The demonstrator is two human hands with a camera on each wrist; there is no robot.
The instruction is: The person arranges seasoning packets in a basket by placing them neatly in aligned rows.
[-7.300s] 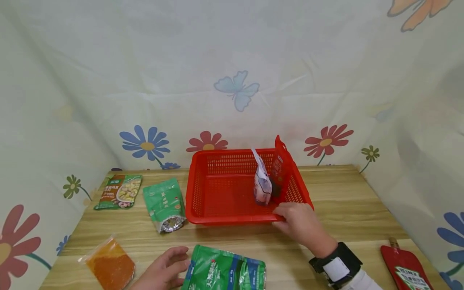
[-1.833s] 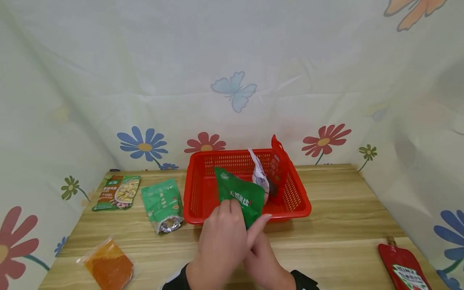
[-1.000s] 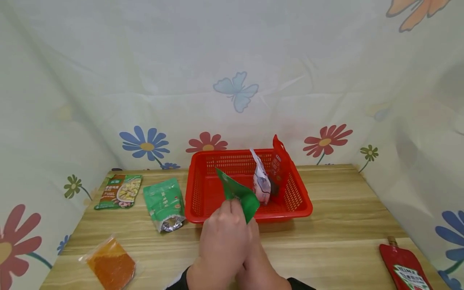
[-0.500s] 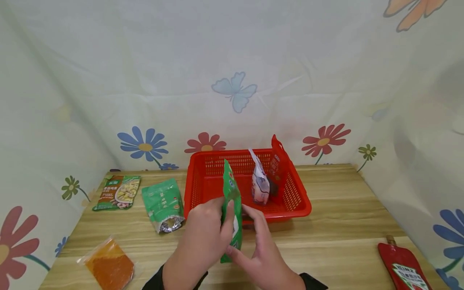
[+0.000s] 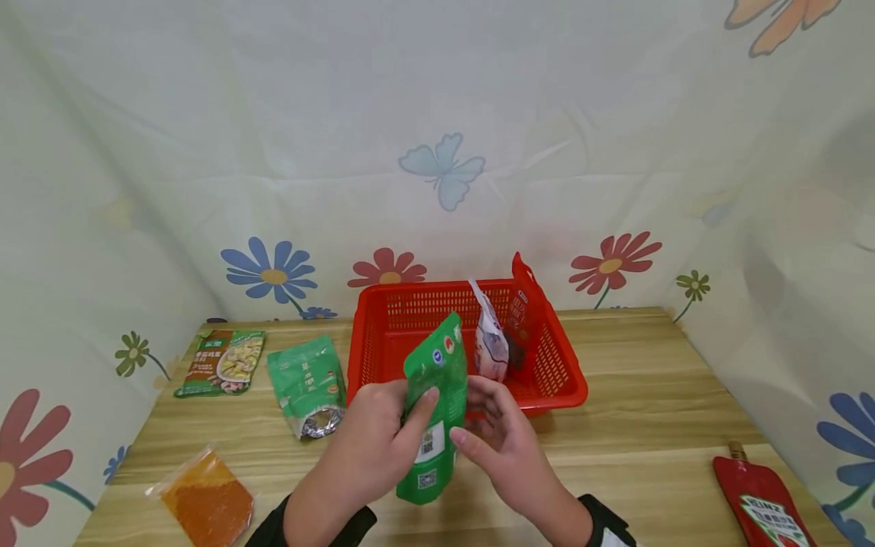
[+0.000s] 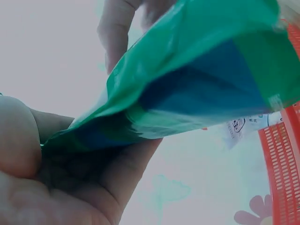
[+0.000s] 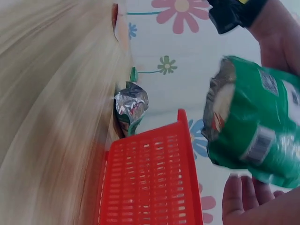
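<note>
A green salt pouch (image 5: 440, 368) stands roughly upright in front of the red basket (image 5: 427, 305), its back with printed codes toward me. My left hand (image 5: 372, 433) grips its left side, the thumb across the back panel. My right hand (image 5: 509, 444) is at the pouch's right edge with loosely bent fingers, holding nothing. The left wrist view shows the pouch's blue and green face (image 6: 201, 86) close up. In the right wrist view, its silvery base (image 7: 219, 105) faces the camera, and the right fingers (image 7: 248, 194) are just below it.
In the basket's right half stand a white bag (image 5: 491, 346) and a red packet (image 5: 526, 319). To the left lie another green pouch (image 5: 309, 384), a soup packet (image 5: 222, 363) and an orange sachet (image 5: 208, 497). A red Heinz ketchup pouch (image 5: 762, 497) lies far right.
The salt pouch, earlier flat on the table, was lifted by both hands before the basket. It has turned so its back shows, and my right hand has loosened to its right edge.
</note>
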